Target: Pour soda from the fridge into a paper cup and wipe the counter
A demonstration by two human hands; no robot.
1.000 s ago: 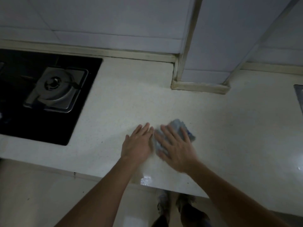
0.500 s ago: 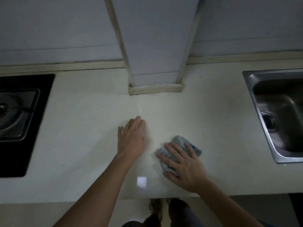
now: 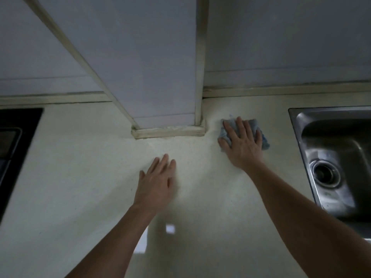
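Both forearms reach in from 6 o'clock. The left hand (image 3: 158, 183) is palm down over the pale table (image 3: 80, 177), fingers straight and close together, thumb out toward 9 o'clock, holding nothing. Whether it touches the surface is unclear. Farther out, at about 2 o'clock from it, the right hand (image 3: 244, 146) presses flat on a blue-grey cloth (image 3: 265, 142), fingers spread wide and pointing to 12 o'clock. The cloth lies on the table between the base of the tiled column (image 3: 160, 77) and the steel sink (image 3: 321, 110) at 3 o'clock. A black hob (image 3: 12, 147) sits at 9 o'clock.
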